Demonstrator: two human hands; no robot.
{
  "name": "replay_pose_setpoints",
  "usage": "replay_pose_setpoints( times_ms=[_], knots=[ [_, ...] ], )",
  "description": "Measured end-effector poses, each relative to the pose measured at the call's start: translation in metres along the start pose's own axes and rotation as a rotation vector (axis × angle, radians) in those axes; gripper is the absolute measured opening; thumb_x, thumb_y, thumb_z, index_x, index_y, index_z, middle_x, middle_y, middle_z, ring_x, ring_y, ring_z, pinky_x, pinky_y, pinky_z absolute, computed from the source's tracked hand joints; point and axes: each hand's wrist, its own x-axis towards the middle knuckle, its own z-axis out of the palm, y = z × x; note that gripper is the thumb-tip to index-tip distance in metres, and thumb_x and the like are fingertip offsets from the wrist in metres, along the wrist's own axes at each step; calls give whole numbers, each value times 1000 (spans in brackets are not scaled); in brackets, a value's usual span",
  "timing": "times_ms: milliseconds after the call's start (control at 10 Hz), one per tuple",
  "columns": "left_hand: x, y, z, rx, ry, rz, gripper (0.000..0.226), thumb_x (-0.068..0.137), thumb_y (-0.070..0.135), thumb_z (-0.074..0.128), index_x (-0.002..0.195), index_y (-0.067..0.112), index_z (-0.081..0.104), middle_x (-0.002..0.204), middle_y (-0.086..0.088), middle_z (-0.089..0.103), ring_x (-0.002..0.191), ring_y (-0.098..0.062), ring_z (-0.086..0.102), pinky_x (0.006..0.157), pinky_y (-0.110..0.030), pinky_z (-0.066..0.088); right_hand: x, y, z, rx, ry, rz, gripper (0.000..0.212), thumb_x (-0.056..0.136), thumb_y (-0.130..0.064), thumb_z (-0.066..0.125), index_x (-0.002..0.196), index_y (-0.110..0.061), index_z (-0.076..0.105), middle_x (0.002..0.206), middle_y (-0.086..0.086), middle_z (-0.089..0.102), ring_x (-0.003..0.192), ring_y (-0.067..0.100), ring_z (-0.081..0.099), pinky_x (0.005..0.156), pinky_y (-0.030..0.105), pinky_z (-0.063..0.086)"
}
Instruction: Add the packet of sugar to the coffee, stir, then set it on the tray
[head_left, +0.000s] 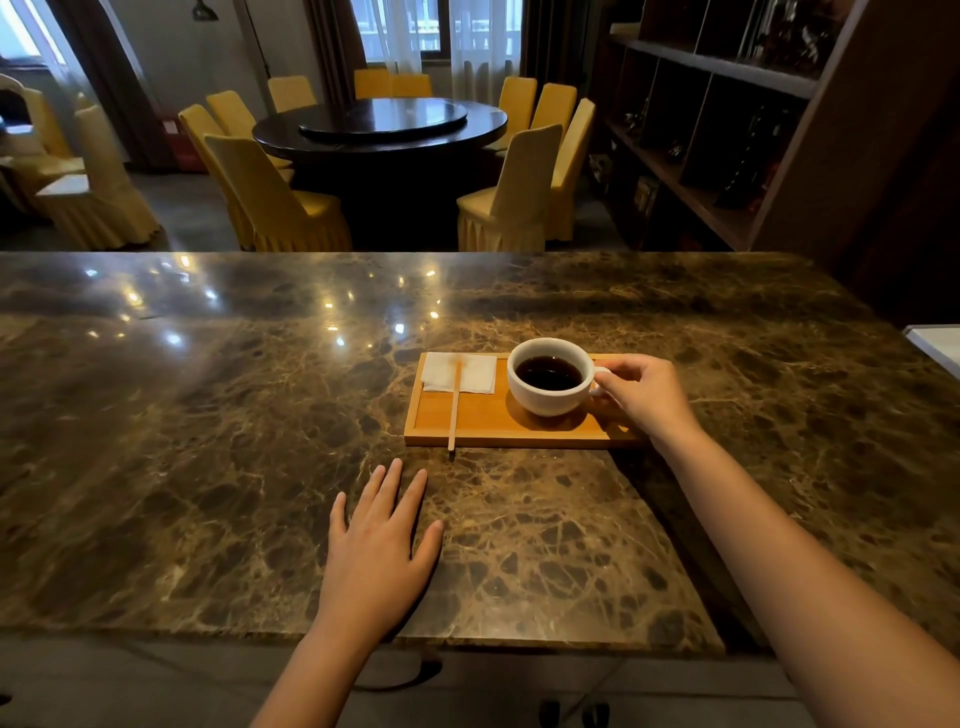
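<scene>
Cup (550, 375) handle hidden under right hand (641, 397) fingers; tray (498, 423) right end covered; shelf contents perhaps bottles, too dark.

Left hand (382, 540): flat, palm down, fingers spread, forearm reaching forward.
Right hand (644, 395): arm stretched out, fingers curled, pinching closed.

The polished brown marble surface (208, 441) is carrying a wooden tray (483, 415), lying right of centre; the tray's near edge is running parallel to the surface's front edge. My left hand (376, 551) is resting flat, palm down, directly on the stone just in front of the tray's left corner.
</scene>
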Motion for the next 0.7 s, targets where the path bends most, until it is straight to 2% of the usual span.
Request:
replay_pose_setpoints(
  times_ms=[100,300,400,500,600,700],
  knots=[
    [0,1,1,-7,-3,-1,69,79,61,10,141,32,20,153,1,12,136,-8,-4,112,-48,0,6,-2,3,-19,-6,-12,17,89,-15,58,104,-12,67,92,6,69,68,3,61,52,15,41],
    [0,0,0,15,-22,-6,70,78,62,7,141,33,17,153,2,8,135,-7,-7,112,-47,-2,14,-3,3,-53,-22,-37,15,89,-17,57,99,-12,68,92,8,70,70,7,62,64,24,47],
    [0,1,-2,6,-13,-7,70,78,62,9,141,32,19,153,1,10,137,-9,-4,113,-48,0,14,0,3,-61,-27,-37,16,90,-18,57,101,-13,68,95,7,70,71,6,61,62,23,46],
    [0,2,-3,9,-26,-6,70,78,62,8,141,32,19,153,1,10,137,-10,-3,113,-48,0,14,-2,4,-68,-32,-33,20,90,-17,58,108,-13,65,100,4,67,71,4,60,58,20,44],
    [-1,1,-3,23,-39,-1,71,77,62,6,141,33,17,153,2,8,138,-10,-4,113,-47,-1,9,-1,-2,-18,-20,8,36,88,-16,60,124,-17,53,110,3,59,75,8,62,59,21,50],
    [0,2,-5,26,-52,-13,72,77,62,6,141,32,17,153,1,9,138,-11,-3,113,-48,0,-13,4,-7,-292,61,-8,27,87,-21,60,114,-20,57,111,3,61,82,16,63,68,34,56]
  ],
)
